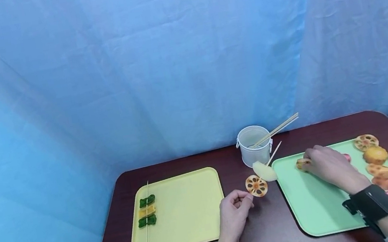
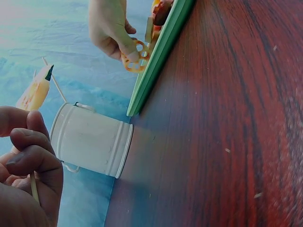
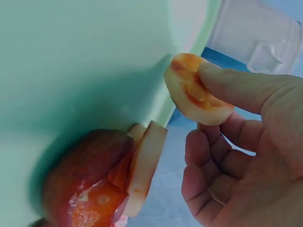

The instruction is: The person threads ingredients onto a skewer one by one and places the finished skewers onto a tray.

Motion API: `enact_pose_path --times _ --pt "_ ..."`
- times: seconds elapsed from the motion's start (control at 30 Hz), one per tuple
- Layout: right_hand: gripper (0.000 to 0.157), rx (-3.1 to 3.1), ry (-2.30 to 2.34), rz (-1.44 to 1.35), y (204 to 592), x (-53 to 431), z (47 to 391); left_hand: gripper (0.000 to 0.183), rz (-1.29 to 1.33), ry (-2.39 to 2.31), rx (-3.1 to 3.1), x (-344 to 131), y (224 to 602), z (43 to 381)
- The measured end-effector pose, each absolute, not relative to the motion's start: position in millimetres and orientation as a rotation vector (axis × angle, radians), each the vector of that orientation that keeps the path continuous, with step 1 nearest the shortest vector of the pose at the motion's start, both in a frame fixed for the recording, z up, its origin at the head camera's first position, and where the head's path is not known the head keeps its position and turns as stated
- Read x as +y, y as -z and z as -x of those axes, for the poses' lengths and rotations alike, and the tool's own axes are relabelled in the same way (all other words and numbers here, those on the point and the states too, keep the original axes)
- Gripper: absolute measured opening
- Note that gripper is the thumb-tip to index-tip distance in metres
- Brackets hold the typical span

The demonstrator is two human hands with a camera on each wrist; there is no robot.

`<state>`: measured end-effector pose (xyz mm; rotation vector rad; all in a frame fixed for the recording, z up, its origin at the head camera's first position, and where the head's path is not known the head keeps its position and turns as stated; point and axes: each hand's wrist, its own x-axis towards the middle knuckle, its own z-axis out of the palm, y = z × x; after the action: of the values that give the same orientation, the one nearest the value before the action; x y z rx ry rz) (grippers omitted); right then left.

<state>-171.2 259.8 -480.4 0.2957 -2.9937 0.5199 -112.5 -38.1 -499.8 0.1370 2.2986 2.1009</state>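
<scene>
My left hand [image 1: 233, 214] pinches a wooden skewer [image 2: 34, 188] in front of the white bucket, between the trays. Threaded on it are a lotus root slice [image 1: 256, 186] and, farther up, a pale slice [image 1: 264, 171]; the bare tip [image 1: 276, 151] points up and right. Over the green tray [image 1: 318, 207], my right hand [image 1: 331, 167] holds another lotus root slice [image 3: 189, 90] between thumb and fingers. In the right wrist view, a glossy red-brown food piece [image 3: 87, 177] and a pale-edged slice [image 3: 146, 168] lie beyond it on the tray.
A white bucket [image 1: 256, 154] with several skewers leaning out stands at the back. On the green tray's right side sit a lotus root slice [image 1: 366, 142], a round yellow piece [image 1: 375, 155] and other pieces. The yellow tray [image 1: 189, 210] bears a skewer with green pieces [image 1: 147, 221] and a yellow piece [image 1: 147, 211].
</scene>
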Motion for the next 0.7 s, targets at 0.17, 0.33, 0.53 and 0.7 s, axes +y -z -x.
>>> enact_pose_path --times 0.17,0.33,0.53,0.7 --pt "0.018 -2.959 -0.568 -0.238 476 258 161 0.018 -0.152 -2.104 2.290 -38 500 112" --pt "0.019 -2.882 -0.669 -0.201 469 249 156 0.021 -0.125 -2.074 2.306 -39 500 112" --pt "0.031 -2.806 -0.783 -0.099 462 237 153 0.017 -0.110 -2.073 2.310 -39 500 111" --pt "0.040 -2.713 -0.944 -0.016 456 228 149 0.020 -0.103 -2.060 2.303 -39 501 113"
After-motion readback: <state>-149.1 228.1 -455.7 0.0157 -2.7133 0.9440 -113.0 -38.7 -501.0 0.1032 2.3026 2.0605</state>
